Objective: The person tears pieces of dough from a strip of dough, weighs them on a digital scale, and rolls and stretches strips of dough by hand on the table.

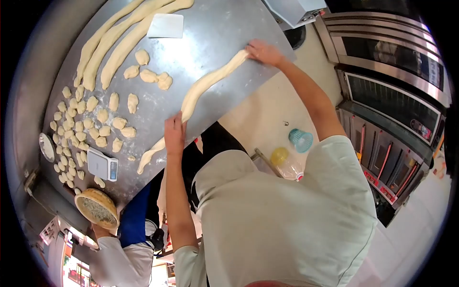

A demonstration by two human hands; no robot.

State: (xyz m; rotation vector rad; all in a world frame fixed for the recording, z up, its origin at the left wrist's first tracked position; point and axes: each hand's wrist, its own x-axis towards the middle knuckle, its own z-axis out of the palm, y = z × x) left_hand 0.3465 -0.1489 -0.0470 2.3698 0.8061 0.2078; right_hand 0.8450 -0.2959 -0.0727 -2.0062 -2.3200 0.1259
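Observation:
A long dough rope (206, 87) lies slantwise along the near side of the steel table. My left hand (175, 135) is closed over its lower stretch, and a thinner tail of dough runs on past it to the left. At the far upper end, my right hand (264, 51) grips the tip of the same rope, its fingers partly hidden. Between the two hands the dough sags in a gentle curve. Nearby on the tabletop sit several torn dough pieces (148, 75).
Several thick dough strips (125, 44), a white scraper (165, 26), many small dough lumps (76, 124) and a digital scale (102, 165) are on the table (158, 107). At lower left a co-worker holds a bowl of filling (97, 208). Ovens (392, 98) stand right; a blue basket (300, 140) is below.

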